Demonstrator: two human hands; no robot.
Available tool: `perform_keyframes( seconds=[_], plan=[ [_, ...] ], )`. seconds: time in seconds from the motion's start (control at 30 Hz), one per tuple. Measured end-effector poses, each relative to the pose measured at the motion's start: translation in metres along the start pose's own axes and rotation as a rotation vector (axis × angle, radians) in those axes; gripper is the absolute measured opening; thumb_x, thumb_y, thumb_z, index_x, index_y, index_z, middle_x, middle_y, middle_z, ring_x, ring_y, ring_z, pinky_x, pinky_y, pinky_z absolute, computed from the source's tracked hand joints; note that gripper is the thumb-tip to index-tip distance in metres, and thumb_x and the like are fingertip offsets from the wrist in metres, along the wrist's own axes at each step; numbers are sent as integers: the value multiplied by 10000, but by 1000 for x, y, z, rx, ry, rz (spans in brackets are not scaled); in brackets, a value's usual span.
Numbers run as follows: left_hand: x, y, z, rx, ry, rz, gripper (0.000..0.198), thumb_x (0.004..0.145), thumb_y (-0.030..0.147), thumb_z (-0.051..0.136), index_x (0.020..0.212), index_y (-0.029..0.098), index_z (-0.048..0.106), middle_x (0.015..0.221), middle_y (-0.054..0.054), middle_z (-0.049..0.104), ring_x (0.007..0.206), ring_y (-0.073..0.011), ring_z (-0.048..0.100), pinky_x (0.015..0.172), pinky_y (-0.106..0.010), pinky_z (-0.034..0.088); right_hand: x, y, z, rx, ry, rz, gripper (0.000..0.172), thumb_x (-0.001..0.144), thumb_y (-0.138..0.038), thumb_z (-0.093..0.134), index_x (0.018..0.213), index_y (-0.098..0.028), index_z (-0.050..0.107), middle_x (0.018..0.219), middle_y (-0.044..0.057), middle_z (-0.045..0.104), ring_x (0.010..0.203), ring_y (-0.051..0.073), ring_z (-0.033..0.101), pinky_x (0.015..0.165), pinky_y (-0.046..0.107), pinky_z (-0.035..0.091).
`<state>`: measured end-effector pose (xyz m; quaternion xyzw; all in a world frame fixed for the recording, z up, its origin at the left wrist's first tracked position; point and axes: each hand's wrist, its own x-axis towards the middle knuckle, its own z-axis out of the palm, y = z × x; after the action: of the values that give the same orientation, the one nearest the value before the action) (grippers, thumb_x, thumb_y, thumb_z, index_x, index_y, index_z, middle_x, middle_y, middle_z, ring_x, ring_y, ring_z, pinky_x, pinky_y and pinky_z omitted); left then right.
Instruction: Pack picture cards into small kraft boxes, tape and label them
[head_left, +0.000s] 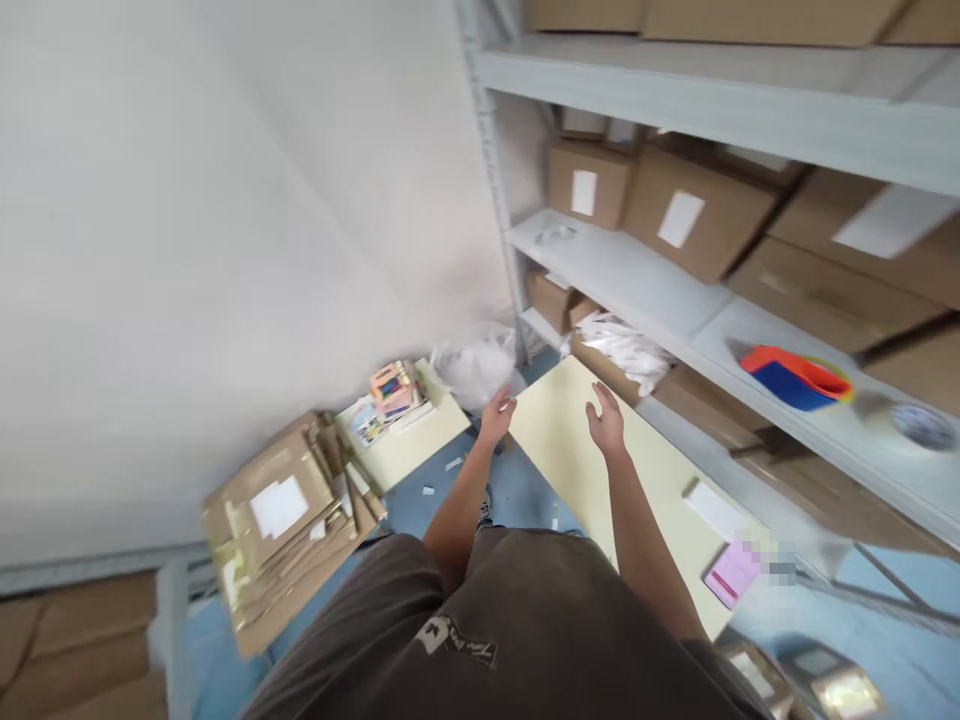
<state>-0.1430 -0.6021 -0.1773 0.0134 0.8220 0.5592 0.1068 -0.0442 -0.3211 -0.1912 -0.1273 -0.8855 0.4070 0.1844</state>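
Spread left hand [496, 413] hovers by bag [474, 366], spread right hand [606, 420] over table [556, 425] beside shelf [645, 305].

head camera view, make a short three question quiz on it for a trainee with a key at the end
1. Multiple choice: in this view, which hand shows closer to the white plastic bag? (a) right (b) left (c) both equally close
2. True or false: the right hand is gripping a cardboard box.
3. Fill the gap: the pink item lies on the cream-coloured ____.

Key: 1: b, the left hand. 2: false, the right hand is open and empty. 3: table.
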Motion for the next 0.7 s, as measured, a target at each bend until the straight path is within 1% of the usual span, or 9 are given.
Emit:
perform_keyframes(
  seconds=[0.07, 0.17, 0.3, 0.4, 0.47, 0.53, 0.63, 0.7],
  plan=[
    [-1, -16, -48, -34, 100, -8, 522, 1023, 320, 640, 1530, 199, 610, 1477, -169, 679, 1247, -258, 719, 1048, -398, 588, 10, -35, 43, 15, -81, -67, 578, 1049, -398, 437, 1578, -196, 552, 1630, 140, 549, 1542, 304, 466, 1300, 536, 373],
    [-4, -45, -116, -67, 221, -33, 543, 1014, 376, 677, 1522, 195, 622, 1468, -183, 681, 1230, -274, 724, 1033, -404, 592, 14, -89, 114, 42, -212, -161, 578, 1038, -374, 451, 1574, -189, 563, 1614, 148, 565, 1532, 306, 477, 1302, 536, 372],
    [-4, -87, -204, -84, 327, -97, 540, 1010, 384, 691, 1517, 208, 633, 1447, -168, 699, 1205, -276, 731, 1036, -421, 592, 7, -155, 212, 64, -358, -262, 583, 1012, -344, 472, 1565, -193, 578, 1608, 141, 573, 1524, 301, 489, 1304, 531, 375],
    [2, -117, -262, -106, 400, -110, 538, 1009, 342, 678, 1525, 199, 628, 1431, -166, 711, 1208, -275, 728, 1072, -445, 578, 5, -198, 283, 71, -467, -332, 591, 995, -322, 476, 1562, -194, 583, 1607, 137, 572, 1525, 295, 487, 1312, 530, 366],
    [6, -137, -294, -126, 430, -103, 540, 1004, 327, 676, 1521, 178, 632, 1441, -179, 703, 1209, -280, 725, 1095, -459, 564, 6, -225, 327, 59, -544, -365, 594, 990, -312, 480, 1561, -188, 584, 1611, 139, 568, 1529, 293, 484, 1314, 521, 365],
    [10, -155, -320, -149, 426, -105, 535, 1007, 330, 668, 1517, 170, 636, 1471, -186, 683, 1207, -284, 725, 1099, -460, 560, 9, -251, 366, 30, -605, -377, 605, 984, -297, 484, 1572, -185, 572, 1625, 133, 555, 1539, 289, 475, 1315, 513, 364],
    [17, -178, -349, -168, 409, -167, 516, 1011, 336, 656, 1497, 164, 651, 1504, -188, 660, 1215, -294, 723, 1093, -457, 560, 17, -284, 417, -27, -667, -365, 637, 974, -266, 476, 1601, -169, 537, 1663, 135, 514, 1565, 289, 442, 1317, 508, 357],
    [25, -191, -362, -168, 418, -225, 517, 1001, 343, 668, 1480, 146, 661, 1504, -196, 659, 1225, -299, 721, 1104, -451, 550, 24, -296, 444, -77, -704, -347, 662, 964, -250, 474, 1617, -147, 510, 1687, 145, 481, 1588, 291, 408, 1321, 499, 349]
  ],
)
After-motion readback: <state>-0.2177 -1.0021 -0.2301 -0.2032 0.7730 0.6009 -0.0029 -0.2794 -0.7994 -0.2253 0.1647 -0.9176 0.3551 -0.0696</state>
